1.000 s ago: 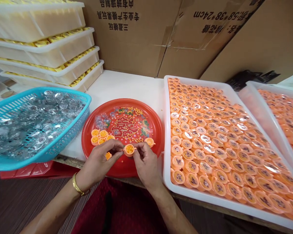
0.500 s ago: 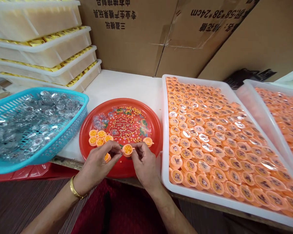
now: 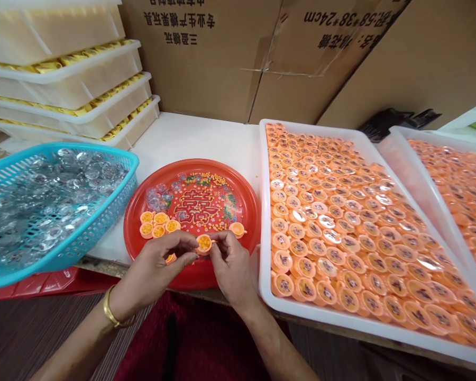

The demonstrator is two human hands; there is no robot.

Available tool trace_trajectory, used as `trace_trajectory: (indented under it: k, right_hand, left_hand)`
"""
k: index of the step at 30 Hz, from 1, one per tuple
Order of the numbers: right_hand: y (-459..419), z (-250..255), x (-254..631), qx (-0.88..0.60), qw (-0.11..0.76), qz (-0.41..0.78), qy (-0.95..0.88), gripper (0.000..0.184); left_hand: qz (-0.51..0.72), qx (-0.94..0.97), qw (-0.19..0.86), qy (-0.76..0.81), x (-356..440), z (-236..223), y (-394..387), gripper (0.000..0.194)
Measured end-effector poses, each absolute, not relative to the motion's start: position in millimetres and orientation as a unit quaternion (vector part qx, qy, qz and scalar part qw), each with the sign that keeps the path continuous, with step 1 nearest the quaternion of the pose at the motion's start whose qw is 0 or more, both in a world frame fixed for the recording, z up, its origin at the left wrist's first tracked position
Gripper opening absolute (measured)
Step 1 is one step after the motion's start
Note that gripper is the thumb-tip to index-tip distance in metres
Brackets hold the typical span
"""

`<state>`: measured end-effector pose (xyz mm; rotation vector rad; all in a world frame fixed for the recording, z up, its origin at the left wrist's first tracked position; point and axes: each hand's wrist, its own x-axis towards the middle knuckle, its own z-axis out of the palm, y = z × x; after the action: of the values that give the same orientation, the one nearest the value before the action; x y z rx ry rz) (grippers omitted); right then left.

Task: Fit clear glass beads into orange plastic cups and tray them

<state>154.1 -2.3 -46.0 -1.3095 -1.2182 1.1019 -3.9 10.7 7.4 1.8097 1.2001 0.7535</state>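
Note:
A small orange toy cup (image 3: 204, 244) filled with yellow candy beads is held over the front of a red round tray (image 3: 131, 233). My right hand (image 3: 233, 267) pinches it from the right, at the handle side. From the left, the thumb and forefinger of my left hand (image 3: 153, 267) close on its rim. Several filled cups (image 3: 159, 231) stand at the tray's left, one partly hidden by my left hand. Another orange cup (image 3: 237, 229) sits at the right of the tray, its inside looking paler. Clear plastic domes (image 3: 155, 200) and loose yellow beads (image 3: 211, 180) lie farther back.
Left of the tray, a blue basket (image 3: 133, 177) holds many clear plastic pieces. A white bin (image 3: 265, 211) of lidded orange cups stands right, with a second bin (image 3: 424, 174) beyond. Stacked white crates (image 3: 130, 98) with yellow packets and cardboard boxes (image 3: 222, 79) line the back.
My left fingers have moved from just beside the cup to its rim, opening out slightly from a tighter pinch. My right hand still holds the cup. The whole view has shifted slightly.

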Motion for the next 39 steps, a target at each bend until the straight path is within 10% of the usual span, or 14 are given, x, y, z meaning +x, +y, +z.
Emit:
trace_trajectory:
  k: [39]
  right_hand:
    - [-2.8,-46.1,155.0,-0.536,0.486,0.47,-0.505,0.01]
  left_hand:
    - [0.127,0.801,0.264,0.521,6.3,20.4,46.0,0.013]
